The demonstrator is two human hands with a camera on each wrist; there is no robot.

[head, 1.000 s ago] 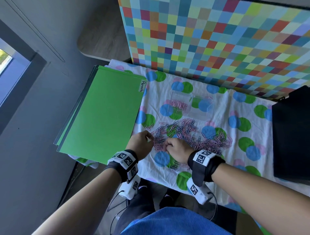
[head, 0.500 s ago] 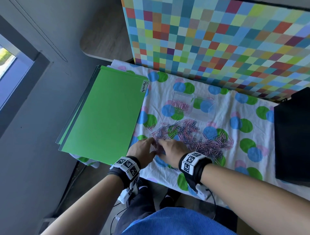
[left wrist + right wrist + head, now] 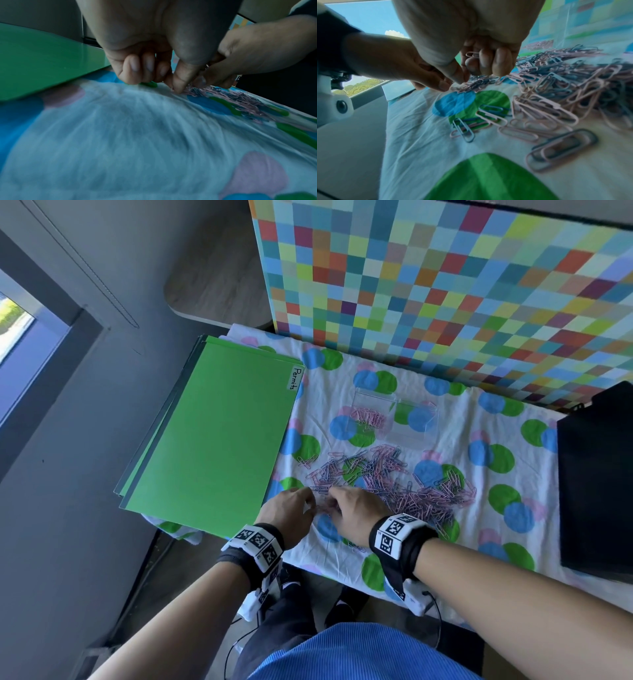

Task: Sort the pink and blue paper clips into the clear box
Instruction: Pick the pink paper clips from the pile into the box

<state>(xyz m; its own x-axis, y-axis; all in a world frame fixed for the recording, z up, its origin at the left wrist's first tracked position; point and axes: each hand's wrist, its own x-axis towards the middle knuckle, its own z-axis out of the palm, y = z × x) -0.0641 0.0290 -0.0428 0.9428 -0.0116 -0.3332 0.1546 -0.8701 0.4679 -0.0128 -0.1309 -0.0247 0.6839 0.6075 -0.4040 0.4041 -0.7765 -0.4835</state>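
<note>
Here, both hands curled at the paper clips point(image 3: 387, 477) — right hand point(image 3: 352, 513) holding a pink clip point(image 3: 471, 54), left hand point(image 3: 291, 513) pinching.

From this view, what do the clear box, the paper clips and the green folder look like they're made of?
Clear box: likely hard transparent plastic, with the cloth's dots showing through its walls. Paper clips: bent wire with a matte pink or blue coating, probably over metal. Green folder: flat matte card or thin plastic; I can't tell which.

Head view steeply downward over the table; both wrist views low, close, sharing the paper clips point(image 3: 556, 86).
</note>
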